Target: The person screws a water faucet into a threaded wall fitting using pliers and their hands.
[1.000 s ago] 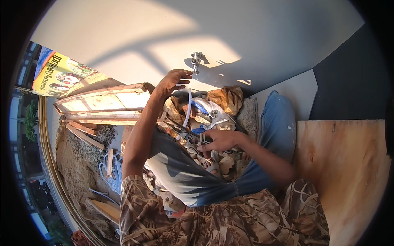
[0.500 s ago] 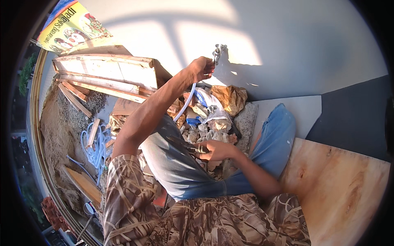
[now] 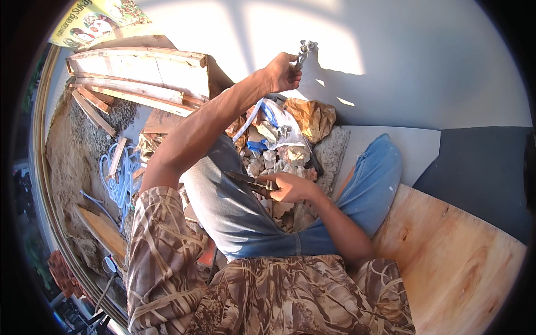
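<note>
My left hand (image 3: 283, 73) is raised to the chrome tap (image 3: 305, 50) on the pale wall, fingers curled round its lower end. A thin white hose (image 3: 245, 123) runs down from just below that hand; whether the fingers hold its end too is hidden. My right hand (image 3: 289, 186) grips dark metal pliers (image 3: 247, 180) low over my jeans leg (image 3: 220, 218). Beyond it lie rubble (image 3: 268, 162), a white and blue sack (image 3: 282, 135) and crumpled brown paper (image 3: 309, 119).
Wooden boxing and loose boards (image 3: 139, 72) lie at the upper left. Coiled blue hose (image 3: 118, 178) rests by sand (image 3: 67, 162). A plywood sheet (image 3: 446, 257) is at the lower right, near a dark grey surface (image 3: 474, 167). A yellow banner (image 3: 97, 22) stands top left.
My left hand has risen from below the tap onto it, its fingers closing there. My right hand keeps the pliers. The whole view has shifted, with the tap now higher and further right.
</note>
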Demonstrator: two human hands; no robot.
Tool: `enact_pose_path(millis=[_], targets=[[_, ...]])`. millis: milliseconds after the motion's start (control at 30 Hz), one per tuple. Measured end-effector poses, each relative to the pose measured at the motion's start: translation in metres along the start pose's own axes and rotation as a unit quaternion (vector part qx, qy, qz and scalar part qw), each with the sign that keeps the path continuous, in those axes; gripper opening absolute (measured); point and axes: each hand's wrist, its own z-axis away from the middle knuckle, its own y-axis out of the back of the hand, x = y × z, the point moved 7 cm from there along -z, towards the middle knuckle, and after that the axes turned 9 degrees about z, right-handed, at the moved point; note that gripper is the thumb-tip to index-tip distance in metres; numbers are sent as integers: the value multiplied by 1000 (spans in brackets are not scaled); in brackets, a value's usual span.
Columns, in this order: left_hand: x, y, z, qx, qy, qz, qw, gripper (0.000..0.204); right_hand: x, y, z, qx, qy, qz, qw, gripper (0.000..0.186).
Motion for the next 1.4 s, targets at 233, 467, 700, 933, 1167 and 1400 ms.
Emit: enact_pose_path(millis=[233,467,700,933,1167,1400], targets=[[3,3,-2,-42,22,-58,997,36,2,-1,-4,-8,-13,15,1000,52],[52,70,-5,135,-127,-236,954,70,-16,3,-2,-21,-34,44,998,54],[73,72,-7,166,-180,-192,950,56,-14,6,1,-11,-27,25,999,55],[74,61,-3,119,-178,-240,947,48,-23,9,5,-22,-56,22,998,55],[72,38,9,28,-214,-277,936,42,-19,4,0,-17,-30,41,999,54],[62,16,22,-4,-174,-301,938,37,-4,-2,-3,0,5,66,998,52]])
